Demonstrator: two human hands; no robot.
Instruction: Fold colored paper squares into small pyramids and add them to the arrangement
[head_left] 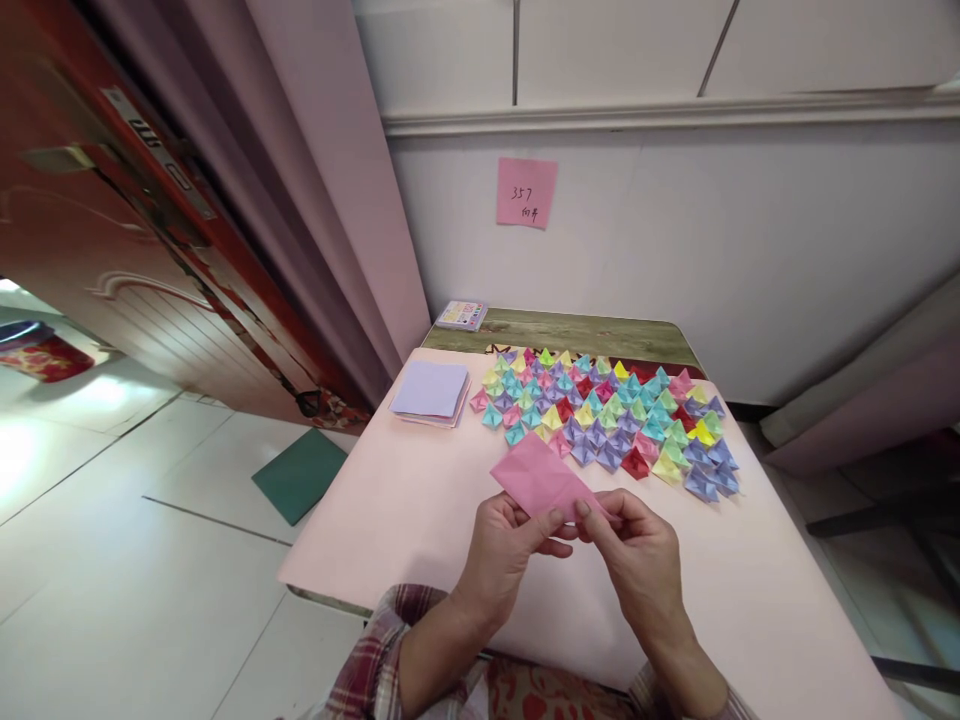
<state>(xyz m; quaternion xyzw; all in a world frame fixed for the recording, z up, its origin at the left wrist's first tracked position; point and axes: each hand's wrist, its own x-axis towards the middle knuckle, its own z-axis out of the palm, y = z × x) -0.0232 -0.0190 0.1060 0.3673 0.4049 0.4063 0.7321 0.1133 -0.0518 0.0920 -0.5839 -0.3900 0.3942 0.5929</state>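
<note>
Both of my hands hold a pink sheet of paper (pixel 538 477) above the pink-covered table (pixel 420 520). My left hand (pixel 506 548) pinches its near edge with thumb and fingers closed. My right hand (pixel 637 555) pinches the same edge right beside it, fingers curled. The sheet is creased and tilts away from me. Just beyond it lies a wide patch of several small folded paper pieces (pixel 615 420) in many colours, laid close together.
A stack of square paper (pixel 430 391) with a lilac top sheet lies at the table's left. A small paper pack (pixel 461 315) sits on the wooden surface behind. A pink note (pixel 526 192) hangs on the wall. A green sheet (pixel 300 473) lies on the floor by the red door (pixel 112 250).
</note>
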